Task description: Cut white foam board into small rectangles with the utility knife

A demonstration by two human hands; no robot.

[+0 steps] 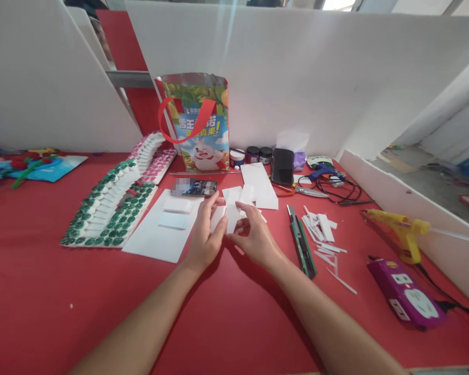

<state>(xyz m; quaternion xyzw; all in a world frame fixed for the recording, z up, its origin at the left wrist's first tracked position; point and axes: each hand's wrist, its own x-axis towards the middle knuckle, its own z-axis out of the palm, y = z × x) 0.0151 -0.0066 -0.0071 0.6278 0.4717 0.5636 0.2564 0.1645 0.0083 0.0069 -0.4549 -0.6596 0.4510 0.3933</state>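
Holding a small white board piece [218, 214] in the left hand [205, 232], between thumb and fingers, over the middle of the red table [238, 323]; cannot make out its full outline behind the thumb. Curving the right hand [256, 232] just beside it, with thumb and index finger slightly apart; cannot tell whether gripping or only touching the white pieces [233, 195] beyond. Cannot read all the lettering on the printed tote bag [207, 151], partly covered by its red handle [205, 115]. Can see colorful flowers [20, 162] cut off at the left edge.
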